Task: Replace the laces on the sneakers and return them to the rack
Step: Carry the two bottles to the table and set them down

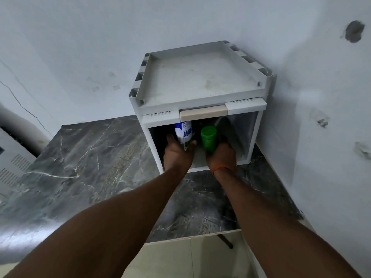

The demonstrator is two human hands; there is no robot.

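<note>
A white box-shaped rack [200, 101] stands on a dark marble tabletop [90, 157], pushed into the wall corner. Its front flap with a beige handle [203, 114] is lifted, and the compartment is open. My left hand [177, 155] reaches inside and grips a white and blue bottle [183, 132]. Beside it, my right hand [220, 155] is wrapped around a green container [208, 138] with a green cap. No sneakers or laces are in view.
The rack's flat top tray [196, 79] holds nothing. White walls close in behind and on the right. A grey appliance with vent slots [12, 167] sits at the far left. The table's near edge [190, 237] shows pale floor tiles below.
</note>
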